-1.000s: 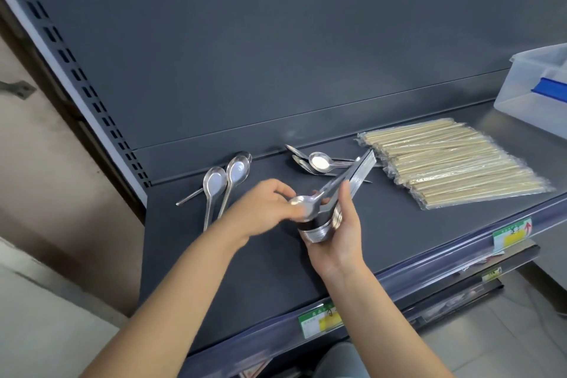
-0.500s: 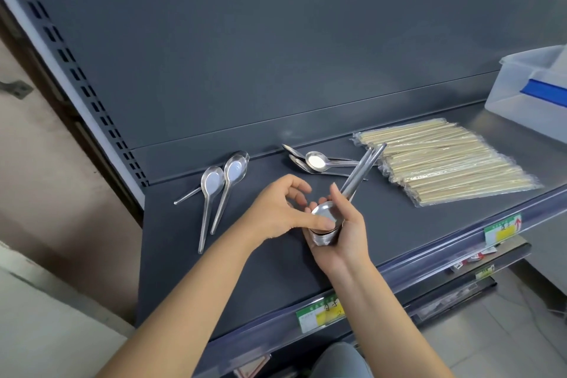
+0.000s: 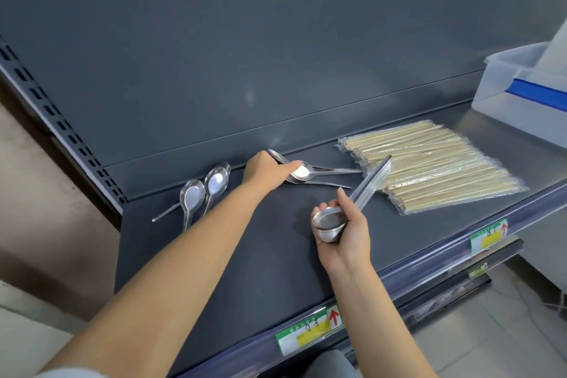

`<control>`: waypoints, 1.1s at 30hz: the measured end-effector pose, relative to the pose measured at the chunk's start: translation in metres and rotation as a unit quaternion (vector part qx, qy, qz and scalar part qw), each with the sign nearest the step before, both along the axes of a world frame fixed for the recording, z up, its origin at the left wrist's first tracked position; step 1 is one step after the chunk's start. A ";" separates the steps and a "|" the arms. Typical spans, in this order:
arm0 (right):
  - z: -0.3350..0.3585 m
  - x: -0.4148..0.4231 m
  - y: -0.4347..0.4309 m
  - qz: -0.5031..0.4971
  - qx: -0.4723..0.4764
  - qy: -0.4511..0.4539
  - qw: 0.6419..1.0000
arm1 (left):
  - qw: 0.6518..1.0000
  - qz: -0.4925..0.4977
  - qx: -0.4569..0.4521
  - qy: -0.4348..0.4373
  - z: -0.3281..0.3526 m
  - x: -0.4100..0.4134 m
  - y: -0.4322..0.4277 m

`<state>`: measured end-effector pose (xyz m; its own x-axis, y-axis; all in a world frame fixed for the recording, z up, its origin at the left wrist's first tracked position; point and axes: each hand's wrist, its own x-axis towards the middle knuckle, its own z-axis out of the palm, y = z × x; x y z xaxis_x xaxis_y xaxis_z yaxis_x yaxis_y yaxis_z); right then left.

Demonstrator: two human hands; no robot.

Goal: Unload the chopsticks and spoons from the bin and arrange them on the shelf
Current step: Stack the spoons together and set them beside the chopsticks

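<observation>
"Since you're closer to the shelf (image 3: pixel 245 255) than I am, what's each hand doing?"

"The right hand (image 3: pixel 343 230) is curled round a nested stack of spoons (image 3: pixel 328 224), held above the front half of the shelf. The bowls sit in the palm with the thumb up against the handles. The handles fan out up and to the right, toward the chopstick packs (image 3: pixel 429 169)."

"And the other?"

"The left hand (image 3: pixel 267 169) is stretched out to the loose spoons (image 3: pixel 310 173) lying near the back, about mid-shelf. Its fingertips are on the bowl of the topmost one. Whether it's pinching that spoon or only touching it, I can't tell from here."

"Anything else laid out?"

"To the left of that forearm lie two more spoons (image 3: pixel 204 190), side by side, bowls toward the back and handles toward the front. The chopstick packs, in clear wrap, lie flat in a heap to the right of the loose spoons, whose handles point at them. The clear bin (image 3: pixel 521 95), with a blue strip on it, stands at the far right end of the shelf. Two green-and-yellow price labels (image 3: pixel 310 331) sit on the front rail (image 3: pixel 429 267)."
</observation>
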<state>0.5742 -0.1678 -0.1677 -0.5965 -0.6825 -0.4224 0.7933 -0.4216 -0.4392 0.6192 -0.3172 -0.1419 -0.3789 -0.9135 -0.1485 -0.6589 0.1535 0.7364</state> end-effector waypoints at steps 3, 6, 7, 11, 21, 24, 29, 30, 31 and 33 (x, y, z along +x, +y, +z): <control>-0.002 -0.001 0.000 0.002 -0.004 0.000 1.000 | 0.997 0.008 0.071 0.019 0.000 -0.005 -0.003; -0.002 0.001 0.000 0.008 0.005 0.008 1.000 | 0.973 0.003 0.193 0.127 0.007 0.006 0.002; -0.001 0.001 0.001 0.009 0.008 0.011 1.000 | 0.961 -0.009 0.221 0.164 0.012 0.013 0.006; 0.001 0.003 0.002 0.016 0.008 0.020 1.000 | 0.925 -0.050 0.279 0.255 0.030 0.041 0.029; 0.007 0.017 0.009 0.084 -0.070 0.003 0.994 | 0.977 -0.152 0.017 0.146 0.012 0.069 0.101; 0.005 0.026 0.006 0.120 -0.094 -0.013 0.988 | 0.977 -0.173 -0.103 0.073 0.001 0.073 0.108; 0.006 0.040 0.004 0.198 -0.102 0.019 0.975 | 0.966 -0.236 -0.104 -0.037 -0.015 0.078 0.108; 0.005 0.041 0.001 0.204 -0.093 0.031 0.974 | 0.970 -0.225 -0.093 -0.025 -0.016 0.081 0.106; 0.005 0.042 -0.002 0.211 -0.085 0.042 0.973 | 0.975 -0.205 -0.081 -0.002 -0.017 0.085 0.103; 0.003 0.045 -0.010 0.219 -0.063 0.067 0.971 | 0.985 -0.136 -0.073 0.079 -0.017 0.094 0.098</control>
